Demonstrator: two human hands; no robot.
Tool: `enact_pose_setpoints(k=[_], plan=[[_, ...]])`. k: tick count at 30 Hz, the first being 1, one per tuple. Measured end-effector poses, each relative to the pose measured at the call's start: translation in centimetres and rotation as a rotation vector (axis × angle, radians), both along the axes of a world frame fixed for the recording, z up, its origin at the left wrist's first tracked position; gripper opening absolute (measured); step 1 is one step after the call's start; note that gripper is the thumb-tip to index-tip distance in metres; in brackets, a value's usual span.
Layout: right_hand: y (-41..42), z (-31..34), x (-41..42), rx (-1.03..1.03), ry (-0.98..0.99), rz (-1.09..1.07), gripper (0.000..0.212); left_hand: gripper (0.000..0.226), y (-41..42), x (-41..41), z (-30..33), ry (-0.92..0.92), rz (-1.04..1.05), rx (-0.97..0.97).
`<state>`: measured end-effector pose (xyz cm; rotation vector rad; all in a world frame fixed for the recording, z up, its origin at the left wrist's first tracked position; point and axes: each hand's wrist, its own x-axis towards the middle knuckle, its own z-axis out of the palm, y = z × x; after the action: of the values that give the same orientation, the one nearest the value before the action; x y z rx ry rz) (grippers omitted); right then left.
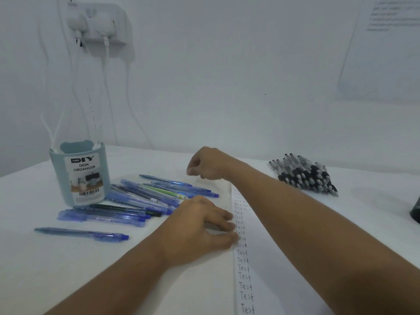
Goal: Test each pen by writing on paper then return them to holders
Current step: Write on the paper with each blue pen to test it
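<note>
Pens (145, 196) are lying loose beside the holder (78, 176); left hand (200, 226) is pressing spread fingers on the paper (256, 258), right hand (208, 164) hovering curled, empty.

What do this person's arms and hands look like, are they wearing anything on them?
Both forearms are bare as far as the picture shows: no sleeves in view. The left hand and the right hand wear no gloves, and no watch, bracelet or ring shows. The picture is a little blurred, so a small ring could go unseen.
</note>
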<state>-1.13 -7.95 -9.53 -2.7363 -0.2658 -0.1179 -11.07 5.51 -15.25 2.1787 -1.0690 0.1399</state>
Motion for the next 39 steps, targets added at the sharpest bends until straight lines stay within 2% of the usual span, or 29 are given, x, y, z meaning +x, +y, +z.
enact_pose_setpoints(k=[6, 11, 13, 17, 19, 21, 25, 29, 31, 36, 39], plan=[[1.7, -0.8, 0.1, -0.108, 0.096, 0.033, 0.025, 0.019, 0.0, 0.0, -0.2, 0.004, 0.004, -0.013], [0.9, -0.7, -0.1, -0.029, 0.068, -0.02, 0.021, 0.018, 0.0, 0.2, -0.4, 0.009, 0.0, -0.033], [-0.4, -0.5, -0.4, 0.166, 0.048, -0.074, 0.017, 0.018, 0.0, 0.1, -0.4, 0.0, -0.002, -0.031], [-3.9, 0.2, -2.3, 0.822, 0.014, -0.205, 0.015, 0.019, 0.0, 0.3, -0.5, -0.002, 0.009, -0.021], [-6.0, 0.4, -3.6, 1.081, -0.03, -0.264, 0.015, 0.017, 0.1, 0.3, -0.5, 0.008, 0.01, -0.014], [-8.0, 0.3, -4.7, 1.283, -0.062, -0.296, 0.014, 0.013, 0.1, 0.3, -0.4, 0.014, 0.009, -0.016], [-9.9, 0.0, -7.0, 1.559, -0.167, -0.315, 0.009, 0.012, 0.1, 0.1, -0.3, -0.003, 0.012, -0.027], [-10.2, -0.6, -8.4, 1.672, -0.24, -0.484, 0.015, 0.011, 0.1, 0.1, -0.3, -0.021, 0.018, -0.021], [-10.3, -0.9, -8.6, 1.667, -0.243, -0.562, 0.01, 0.015, 0.2, 0.0, -0.3, -0.019, 0.01, -0.006], [-9.9, -1.2, -9.0, 1.604, -0.278, -0.676, 0.03, 0.027, 0.3, -0.4, -0.3, 0.007, 0.012, 0.036], [-9.4, -0.8, -9.5, 1.586, -0.266, -0.685, 0.016, 0.029, 0.3, -0.5, -0.2, 0.014, 0.014, 0.044]])
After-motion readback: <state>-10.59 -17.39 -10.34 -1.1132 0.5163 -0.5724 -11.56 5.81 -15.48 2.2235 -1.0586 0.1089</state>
